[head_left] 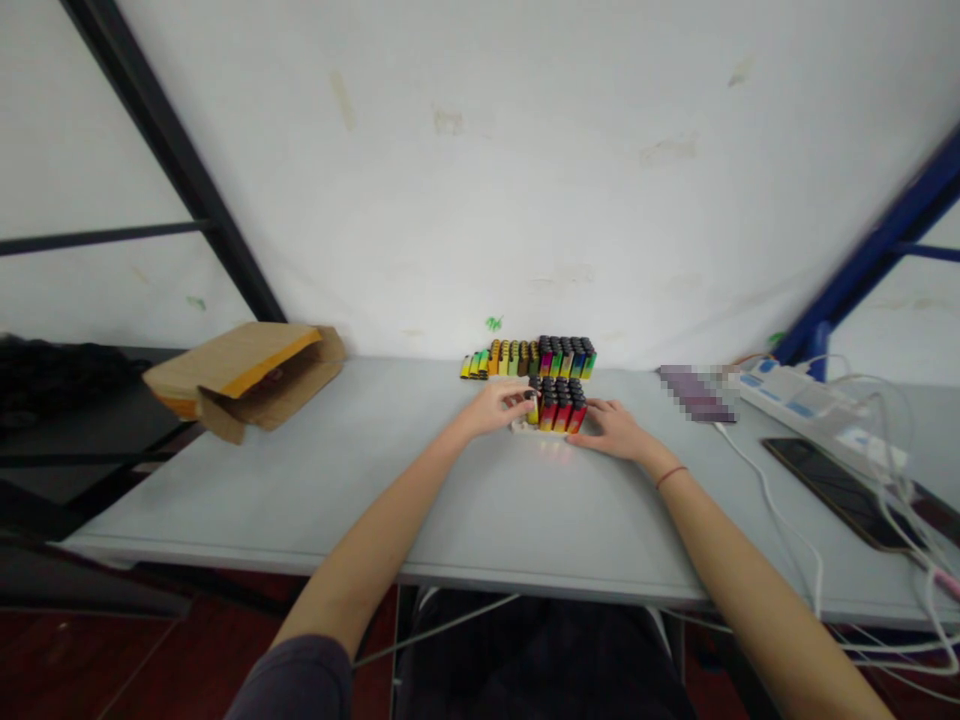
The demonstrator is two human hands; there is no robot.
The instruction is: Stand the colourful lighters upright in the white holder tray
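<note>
A white tray [553, 433] holds red-and-yellow lighters [564, 412] with black tops, standing upright in rows. At its left end, the fingers and thumb of my left hand [495, 408] are closed on a yellow lighter [533, 409], upright over the tray. Beside the right end is my right hand [616, 430], its thumb at the tray's front corner and its fingers along the side, holding the tray. Right behind the tray stands a block of multicoloured lighters [568, 357]. Left of that block are yellow and olive lighters [514, 357], and several yellow-green lighters [475, 365] lie tilted.
An opened brown cardboard box [247, 375] lies at the table's left. To the right are a pixelated purple item [696, 394], a dark phone [836, 490], a white power strip [817, 410] and tangled white cables [772, 500]. The wall [480, 200] bounds the back of the grey table [510, 520].
</note>
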